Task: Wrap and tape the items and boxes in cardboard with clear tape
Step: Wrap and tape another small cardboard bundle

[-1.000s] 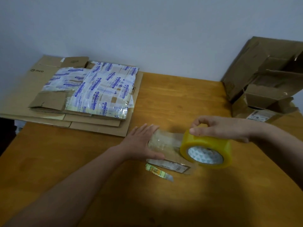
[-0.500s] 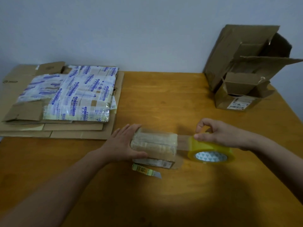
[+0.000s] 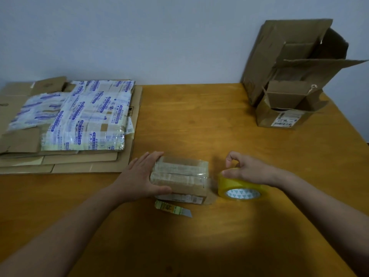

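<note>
Toward the table's (image 3: 199, 120) front edge, the box (image 3: 180, 176) is laid lengthwise along it, pressed by the straight-fingered left hand (image 3: 139, 176); the roll (image 3: 237, 186) is pinched by the right hand (image 3: 247, 170).

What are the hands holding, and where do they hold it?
The right hand grips the yellow roll of clear tape by its top rim. The left hand lies flat against the left end of the small taped cardboard box, steadying it.

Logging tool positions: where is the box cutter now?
In the head view the box cutter lies on the wooden table, just nearer the camera than the taped box held by the left hand, left of the tape roll.
</note>
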